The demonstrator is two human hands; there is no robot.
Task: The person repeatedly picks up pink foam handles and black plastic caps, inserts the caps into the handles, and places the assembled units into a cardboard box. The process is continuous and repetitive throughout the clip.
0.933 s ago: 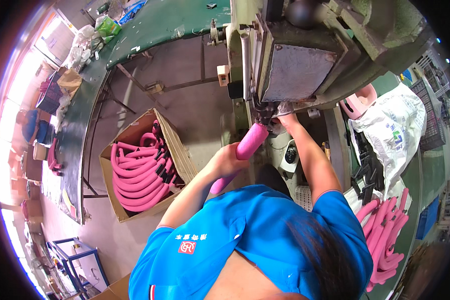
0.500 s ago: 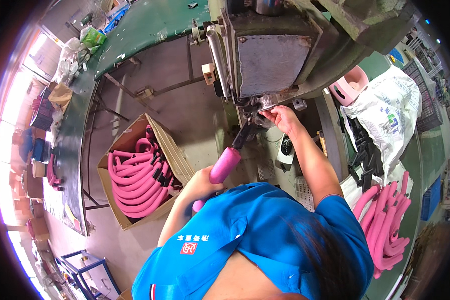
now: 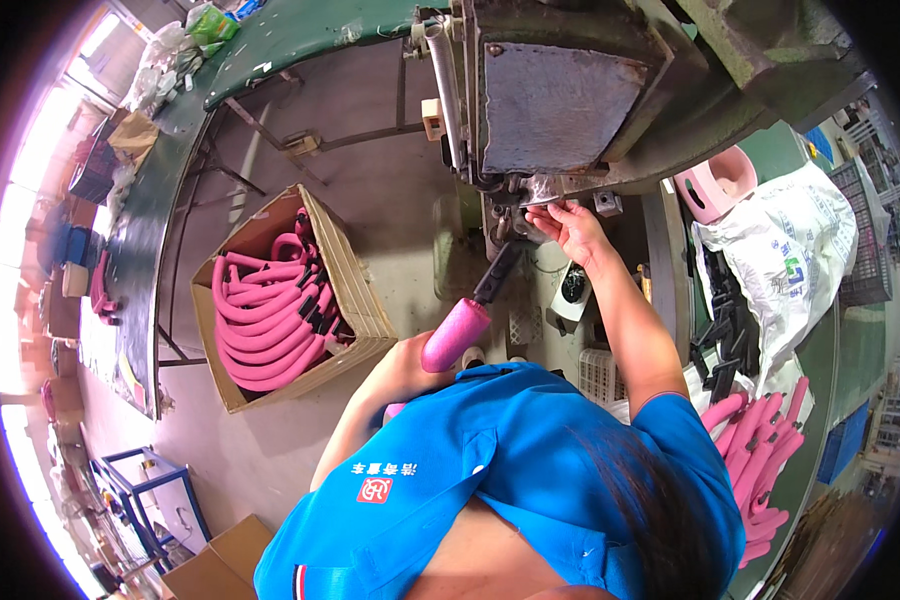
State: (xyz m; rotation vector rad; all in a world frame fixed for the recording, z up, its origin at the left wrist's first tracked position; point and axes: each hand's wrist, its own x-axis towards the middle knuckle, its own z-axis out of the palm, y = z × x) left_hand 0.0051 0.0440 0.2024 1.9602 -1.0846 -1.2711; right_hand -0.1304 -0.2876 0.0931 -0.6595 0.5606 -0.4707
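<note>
My left hand (image 3: 407, 368) is wrapped round a pink foam-covered tube (image 3: 457, 337) close to my chest. A black end piece (image 3: 497, 274) sticks out of the tube and points up toward the working head of a heavy green-grey machine (image 3: 562, 105). My right hand (image 3: 577, 238) is raised just under that head, fingers pinched together beside the metal tooling (image 3: 541, 190). Whatever lies between those fingertips is too small to make out. Where the black piece meets the lower tooling is dark, so contact cannot be told.
At left stands a cardboard box (image 3: 378, 325) of bent pink tubes (image 3: 260, 345). More pink tubes (image 3: 758, 440), black parts (image 3: 727, 320) and a white sack (image 3: 795, 225) lie at right, near a pink basin (image 3: 715, 185). A green table (image 3: 310, 45) stands beyond.
The whole view has shifted a little, so the machine appears farther right and the box slightly left. Both hands keep nearly the same places, the left still holding the tube.
</note>
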